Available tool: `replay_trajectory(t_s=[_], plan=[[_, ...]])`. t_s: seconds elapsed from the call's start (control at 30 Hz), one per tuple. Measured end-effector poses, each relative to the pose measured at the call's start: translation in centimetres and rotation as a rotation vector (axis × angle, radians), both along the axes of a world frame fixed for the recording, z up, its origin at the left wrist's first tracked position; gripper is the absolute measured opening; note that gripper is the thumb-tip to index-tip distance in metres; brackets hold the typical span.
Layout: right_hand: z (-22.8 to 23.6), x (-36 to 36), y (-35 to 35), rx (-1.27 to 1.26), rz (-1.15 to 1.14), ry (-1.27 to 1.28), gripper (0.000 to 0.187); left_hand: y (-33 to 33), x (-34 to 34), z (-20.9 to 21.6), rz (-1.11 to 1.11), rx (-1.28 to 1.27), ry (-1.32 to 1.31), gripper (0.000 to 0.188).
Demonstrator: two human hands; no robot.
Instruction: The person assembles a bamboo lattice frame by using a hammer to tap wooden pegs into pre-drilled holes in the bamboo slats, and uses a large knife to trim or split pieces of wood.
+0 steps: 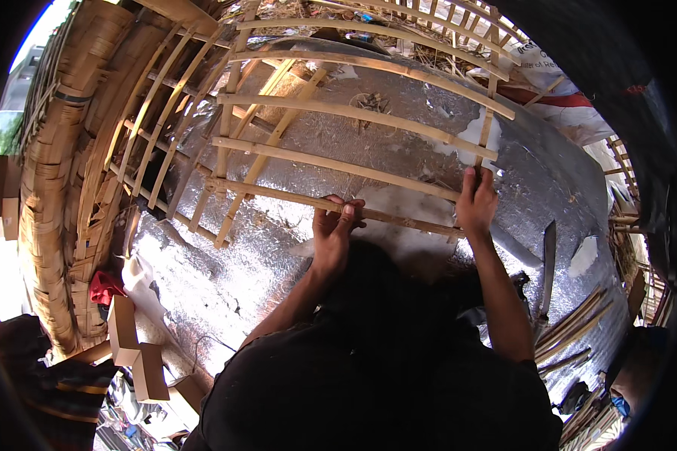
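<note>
A ladder-like frame of split bamboo lies in front of me, its long slats running left to right across thinner crosspieces. My left hand is closed around the nearest bamboo slat, near its middle, with the thumb pressed on it. At the frame's right end, my right hand is closed on the right crosspiece, between the nearest two slats. The palm hides the point where that crosspiece meets the slats.
A silvery foil sheet covers the ground. On the right lie a long-bladed knife and loose bamboo strips. Woven bamboo panels and another slatted frame stand left. Cardboard boxes sit at lower left.
</note>
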State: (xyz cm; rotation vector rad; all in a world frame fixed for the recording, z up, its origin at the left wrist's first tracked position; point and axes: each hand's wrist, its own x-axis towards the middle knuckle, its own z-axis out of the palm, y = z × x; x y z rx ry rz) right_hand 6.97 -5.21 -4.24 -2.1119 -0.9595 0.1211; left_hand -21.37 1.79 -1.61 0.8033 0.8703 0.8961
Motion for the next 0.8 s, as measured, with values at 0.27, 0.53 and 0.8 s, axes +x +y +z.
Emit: replay_trajectory(t_s=[0.27,0.53,0.8], plan=[[-3.2,2.1,-4.0,-0.093,0.138,-0.232,0.029,4.5,1.9,0.3,-0.11,-0.171,0.03,0.018],[-2.2,4.5,-4.3,-0.121,0.35,0.485,0.038,5.1,1.4,0.2,-0.124,-0.139,0.194,0.013],[2.7,6.5,-5.5,-0.116,0.503,0.84,0.064,5.5,1.8,0.8,-0.163,-0.079,0.113,0.015]])
